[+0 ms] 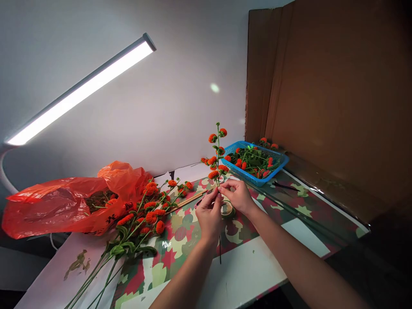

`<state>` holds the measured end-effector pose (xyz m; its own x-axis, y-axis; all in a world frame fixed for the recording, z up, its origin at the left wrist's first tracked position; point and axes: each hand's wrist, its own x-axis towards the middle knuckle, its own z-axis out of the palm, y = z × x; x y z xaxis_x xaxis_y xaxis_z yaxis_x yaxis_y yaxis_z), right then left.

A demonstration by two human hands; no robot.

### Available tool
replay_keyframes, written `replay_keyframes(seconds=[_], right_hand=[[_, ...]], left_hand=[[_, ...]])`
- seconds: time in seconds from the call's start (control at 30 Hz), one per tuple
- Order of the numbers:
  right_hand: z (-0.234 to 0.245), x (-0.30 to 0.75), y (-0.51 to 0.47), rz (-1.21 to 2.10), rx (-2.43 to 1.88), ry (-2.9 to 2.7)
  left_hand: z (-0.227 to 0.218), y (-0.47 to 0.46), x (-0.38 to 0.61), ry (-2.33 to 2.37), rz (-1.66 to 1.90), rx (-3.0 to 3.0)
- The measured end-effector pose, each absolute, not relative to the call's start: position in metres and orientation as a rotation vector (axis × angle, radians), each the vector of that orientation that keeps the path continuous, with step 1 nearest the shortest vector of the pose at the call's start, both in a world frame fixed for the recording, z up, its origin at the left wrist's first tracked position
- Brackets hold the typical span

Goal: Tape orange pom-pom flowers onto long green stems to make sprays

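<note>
Orange-flowered stem [218, 159] upright — both hands [236, 196] pinch it

We are at a makeshift craft table [180, 221], lit by a bar lamp [83, 91] and screened by a cardboard panel [331, 107]. Fuzzy orange flowers [151, 217] and a blue basket [243, 174] show us handicraft; home or workshop, we cannot tell.

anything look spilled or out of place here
A brownish blotch marks the white sheet at lower left, beside the flower stems. It looks odd against the pale surface; whether it's a stain or damage, I can't tell.
</note>
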<state>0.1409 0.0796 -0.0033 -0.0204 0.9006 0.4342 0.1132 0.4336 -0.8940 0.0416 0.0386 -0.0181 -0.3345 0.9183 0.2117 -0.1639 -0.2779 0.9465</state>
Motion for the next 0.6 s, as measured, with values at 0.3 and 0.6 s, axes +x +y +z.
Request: replay_keyframes(seconds=[0.3, 0.6], right_hand=[[-0.0023, 0.1374, 0.0769, 0.779, -0.892, -1.473], [-0.0054, 0.1367, 0.0786, 0.84, -0.902, -1.414]], left_hand=[[-0.0086, 0.0386, 0.0394, 1.157, 1.709, 0.933], [-0.0123, 0.0346, 0.0446, 1.148, 1.698, 0.94]])
